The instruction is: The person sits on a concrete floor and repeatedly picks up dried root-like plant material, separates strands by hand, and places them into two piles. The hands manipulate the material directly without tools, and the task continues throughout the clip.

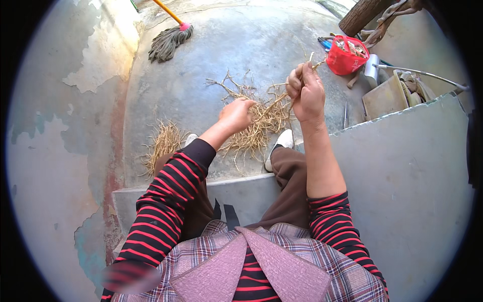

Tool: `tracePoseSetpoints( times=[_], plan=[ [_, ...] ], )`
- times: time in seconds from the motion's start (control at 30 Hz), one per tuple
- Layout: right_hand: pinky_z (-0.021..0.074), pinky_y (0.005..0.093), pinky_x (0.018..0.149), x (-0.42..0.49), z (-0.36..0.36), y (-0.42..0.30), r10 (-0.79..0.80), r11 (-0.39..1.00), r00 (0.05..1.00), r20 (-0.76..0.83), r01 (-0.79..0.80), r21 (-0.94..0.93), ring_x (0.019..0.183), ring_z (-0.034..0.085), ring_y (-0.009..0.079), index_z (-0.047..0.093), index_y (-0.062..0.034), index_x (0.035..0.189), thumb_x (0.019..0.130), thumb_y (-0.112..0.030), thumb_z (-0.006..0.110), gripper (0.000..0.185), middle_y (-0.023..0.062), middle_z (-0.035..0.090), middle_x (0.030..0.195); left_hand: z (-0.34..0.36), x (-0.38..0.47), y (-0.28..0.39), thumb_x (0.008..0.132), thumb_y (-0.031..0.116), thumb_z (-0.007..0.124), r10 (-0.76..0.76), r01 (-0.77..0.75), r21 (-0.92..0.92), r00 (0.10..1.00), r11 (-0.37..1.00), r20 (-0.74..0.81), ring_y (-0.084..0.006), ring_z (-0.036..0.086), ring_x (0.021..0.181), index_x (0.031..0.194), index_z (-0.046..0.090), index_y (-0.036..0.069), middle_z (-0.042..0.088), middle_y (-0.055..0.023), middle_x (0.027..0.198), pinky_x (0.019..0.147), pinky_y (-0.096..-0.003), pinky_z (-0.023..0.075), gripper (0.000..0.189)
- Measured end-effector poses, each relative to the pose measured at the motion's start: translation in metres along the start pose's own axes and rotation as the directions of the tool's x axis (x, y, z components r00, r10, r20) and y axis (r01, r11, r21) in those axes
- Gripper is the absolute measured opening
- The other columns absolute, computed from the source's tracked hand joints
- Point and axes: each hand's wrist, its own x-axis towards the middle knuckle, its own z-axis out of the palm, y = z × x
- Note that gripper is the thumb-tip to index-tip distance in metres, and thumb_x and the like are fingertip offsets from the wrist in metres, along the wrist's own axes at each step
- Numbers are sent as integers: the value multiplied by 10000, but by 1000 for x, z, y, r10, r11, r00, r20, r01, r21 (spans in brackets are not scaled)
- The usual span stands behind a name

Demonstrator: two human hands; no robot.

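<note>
My right hand [307,88] is raised at the upper right, its fingers closed on a branched dry root [278,101]. The root's thin ends stick out above and to the left of the fingers. My left hand [237,114] is lower and to the left, over the edge of a loose, tangled pile of tan roots [251,132]; its fingers are partly curled, and whether they grip a root cannot be told. A second, more evenly laid bundle of thin roots [166,141] lies on the concrete floor beside my left leg.
A grey mop [169,41] stands at the upper left by the peeling wall [56,151]. A red bag [346,56] filled with scraps, a plastic bin [386,96] and a tree trunk [364,17] are at the upper right. A low grey wall [403,158] rises on my right.
</note>
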Motion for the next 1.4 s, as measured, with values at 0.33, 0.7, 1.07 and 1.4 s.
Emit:
tracePoseSetpoints(
  times=[0.33,0.7,1.07,1.4],
  plan=[
    [442,279,596,11,-18,20,265,962,958,114,-271,45,639,543,172,559,-8,819,928,-191,389,273,125,608,793,-57,12,1,896,297,480,-49,66,-810,998,582,47,-157,600,872,1080,585,35,630,-52,989,777,-313,456,337],
    [447,254,784,-2,19,37,254,925,962,96,-213,-315,922,556,139,563,8,1116,889,-208,467,328,79,584,1088,-67,5,16,874,149,478,202,309,-951,930,21,307,-141,602,850,1116,523,14,605,-78,997,761,-281,491,280],
    [455,271,713,2,7,40,314,850,949,28,-268,-454,800,586,159,621,26,973,860,-590,353,681,130,630,841,-61,3,16,869,212,556,272,247,-933,909,261,316,-94,581,754,1026,586,45,630,-38,838,675,-231,457,232],
    [438,345,498,-10,15,20,-98,-38,897,431,429,-902,547,568,246,574,-69,622,789,-417,576,386,81,573,588,-55,5,9,879,241,548,238,189,-923,931,334,277,-64,535,663,947,588,44,613,-21,775,573,-201,401,212]
  ],
)
